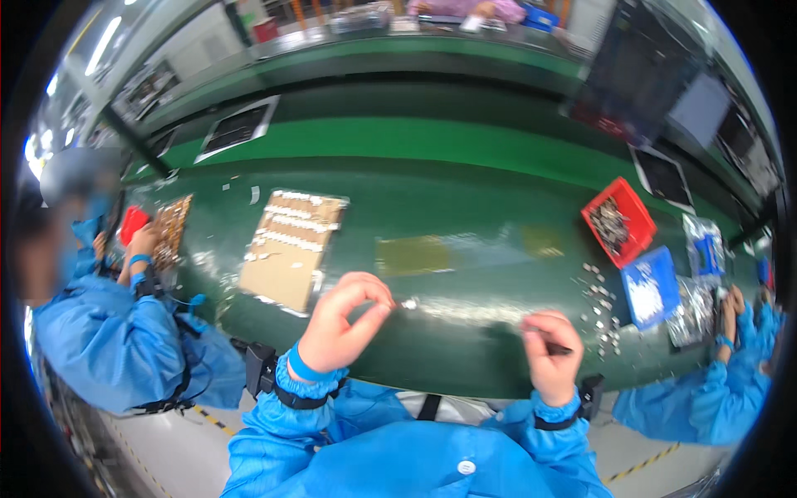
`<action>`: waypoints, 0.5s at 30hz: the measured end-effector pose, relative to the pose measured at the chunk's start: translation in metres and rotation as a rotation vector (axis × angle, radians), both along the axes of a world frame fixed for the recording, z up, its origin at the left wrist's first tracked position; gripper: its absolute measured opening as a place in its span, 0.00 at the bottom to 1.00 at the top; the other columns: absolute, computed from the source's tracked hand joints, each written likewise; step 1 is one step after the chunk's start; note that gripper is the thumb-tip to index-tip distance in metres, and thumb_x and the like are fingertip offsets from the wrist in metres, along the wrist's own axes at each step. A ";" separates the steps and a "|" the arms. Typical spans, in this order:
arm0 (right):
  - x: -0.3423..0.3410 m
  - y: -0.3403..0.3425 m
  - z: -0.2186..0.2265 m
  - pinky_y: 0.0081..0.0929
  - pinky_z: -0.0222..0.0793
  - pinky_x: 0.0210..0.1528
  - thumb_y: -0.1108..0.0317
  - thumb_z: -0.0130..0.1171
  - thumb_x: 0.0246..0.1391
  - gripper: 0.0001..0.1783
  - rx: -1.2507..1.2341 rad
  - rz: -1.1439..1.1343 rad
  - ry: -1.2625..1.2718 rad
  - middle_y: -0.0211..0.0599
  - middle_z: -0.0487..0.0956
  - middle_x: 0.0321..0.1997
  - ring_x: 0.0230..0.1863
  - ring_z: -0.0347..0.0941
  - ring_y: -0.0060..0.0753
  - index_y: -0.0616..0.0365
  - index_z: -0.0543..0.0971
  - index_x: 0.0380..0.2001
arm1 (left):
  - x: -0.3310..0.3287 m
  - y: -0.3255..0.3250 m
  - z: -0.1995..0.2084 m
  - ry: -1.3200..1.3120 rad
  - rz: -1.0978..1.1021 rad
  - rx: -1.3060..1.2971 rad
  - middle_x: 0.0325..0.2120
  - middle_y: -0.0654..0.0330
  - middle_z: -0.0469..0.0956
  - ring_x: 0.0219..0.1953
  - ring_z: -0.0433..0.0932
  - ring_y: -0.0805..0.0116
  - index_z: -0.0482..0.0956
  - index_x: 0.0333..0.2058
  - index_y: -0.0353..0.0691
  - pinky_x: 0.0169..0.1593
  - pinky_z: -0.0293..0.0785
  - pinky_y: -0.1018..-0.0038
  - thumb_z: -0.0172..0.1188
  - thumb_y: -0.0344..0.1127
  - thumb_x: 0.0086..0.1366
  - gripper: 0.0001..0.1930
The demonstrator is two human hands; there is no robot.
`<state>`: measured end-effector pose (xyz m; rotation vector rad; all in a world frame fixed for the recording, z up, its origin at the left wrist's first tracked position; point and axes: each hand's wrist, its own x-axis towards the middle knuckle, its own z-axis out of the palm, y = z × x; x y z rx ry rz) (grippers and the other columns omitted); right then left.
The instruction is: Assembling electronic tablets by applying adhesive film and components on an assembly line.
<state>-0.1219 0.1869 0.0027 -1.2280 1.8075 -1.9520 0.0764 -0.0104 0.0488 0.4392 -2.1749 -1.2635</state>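
My left hand (342, 322) is over the green table, thumb and forefinger pinched together. Right at those fingertips shows a small whitish part (408, 305), too tiny to name. To the right, my right hand (550, 355) is closed around a slim dark tool (558, 349); its kind is not clear. Left of my left hand lies a brown cardboard sheet (281, 278) with several rows of small white parts (292, 222) on its far half. Several loose small parts (601, 311) are scattered on the table beyond my right hand.
A red bin (638, 217) of small metal parts and a blue tray (641, 319) of white pieces stand at the right, beside clear plastic bags (696, 311). Yellowish film (411, 256) lies mid-table. Blue-sleeved co-workers sit at the left (124, 332) and right (706, 390).
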 end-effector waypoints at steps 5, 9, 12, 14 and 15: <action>-0.006 0.021 0.016 0.14 0.56 0.24 0.84 0.59 0.40 0.18 -0.010 0.214 -0.177 0.37 0.78 0.36 0.20 0.60 0.14 0.62 0.78 0.38 | -0.069 0.048 0.000 0.018 -0.379 0.080 0.27 0.59 0.73 0.35 0.70 0.64 0.72 0.28 0.36 0.42 0.66 0.71 0.53 0.21 0.55 0.03; -0.022 0.066 0.003 0.14 0.59 0.25 0.85 0.59 0.41 0.14 0.018 0.110 -0.223 0.37 0.77 0.34 0.24 0.66 0.16 0.62 0.79 0.34 | -0.116 0.081 -0.008 -0.032 -0.616 0.088 0.27 0.60 0.74 0.33 0.70 0.63 0.73 0.29 0.37 0.40 0.66 0.71 0.54 0.23 0.55 0.03; -0.033 0.101 -0.002 0.15 0.62 0.27 0.84 0.57 0.42 0.11 0.024 0.020 -0.232 0.38 0.76 0.33 0.29 0.70 0.20 0.63 0.79 0.31 | -0.149 0.107 -0.018 -0.085 -0.719 0.112 0.27 0.59 0.74 0.33 0.71 0.62 0.73 0.29 0.37 0.39 0.66 0.71 0.55 0.24 0.55 0.02; -0.034 0.122 -0.002 0.15 0.62 0.27 0.83 0.56 0.44 0.08 0.059 -0.098 -0.237 0.37 0.75 0.33 0.28 0.69 0.20 0.64 0.79 0.29 | -0.169 0.122 -0.026 -0.125 -0.784 0.083 0.26 0.58 0.74 0.32 0.71 0.61 0.73 0.29 0.37 0.38 0.67 0.70 0.55 0.26 0.55 0.02; -0.037 0.131 -0.003 0.15 0.62 0.27 0.83 0.56 0.44 0.08 0.066 -0.119 -0.244 0.37 0.75 0.33 0.28 0.69 0.20 0.64 0.79 0.29 | -0.178 0.131 -0.029 -0.129 -0.805 0.094 0.26 0.58 0.74 0.32 0.71 0.61 0.73 0.29 0.37 0.38 0.67 0.70 0.55 0.26 0.55 0.02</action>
